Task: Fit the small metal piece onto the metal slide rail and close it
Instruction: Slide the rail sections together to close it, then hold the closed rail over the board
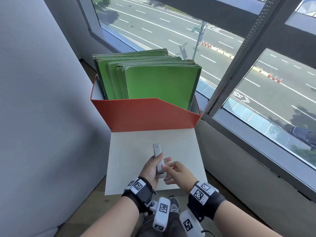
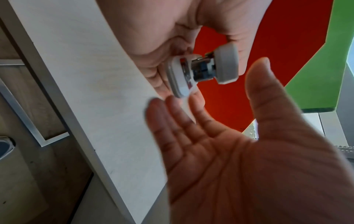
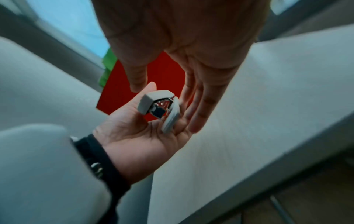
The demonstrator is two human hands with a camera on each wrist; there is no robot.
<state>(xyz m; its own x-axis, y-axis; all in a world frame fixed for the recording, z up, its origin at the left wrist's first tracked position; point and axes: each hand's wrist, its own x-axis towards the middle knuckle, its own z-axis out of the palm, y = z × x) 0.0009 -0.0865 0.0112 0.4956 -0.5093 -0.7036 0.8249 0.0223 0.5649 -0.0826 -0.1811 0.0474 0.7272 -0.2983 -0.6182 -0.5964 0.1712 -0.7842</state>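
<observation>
A small grey stapler (image 1: pixel 159 161) is held over the white tabletop (image 1: pixel 179 151) near its front edge. Its two grey halves are hinged apart, with the metal rail (image 3: pixel 162 106) showing between them. My left hand (image 1: pixel 158 165) grips the stapler from the left, thumb on the upper half. My right hand (image 1: pixel 168 170) is just to its right, with straight fingers (image 3: pixel 199 109) lying against the stapler's lower half and nothing pinched. In the left wrist view the stapler (image 2: pixel 201 71) shows end-on with an open palm in front. No loose metal piece is visible.
A red file box (image 1: pixel 145 115) full of green folders (image 1: pixel 160 82) stands at the back of the tabletop. A large window (image 1: pixel 256 82) runs along the right, and a grey padded surface (image 1: pixel 42 117) rises on the left. Wooden floor lies below.
</observation>
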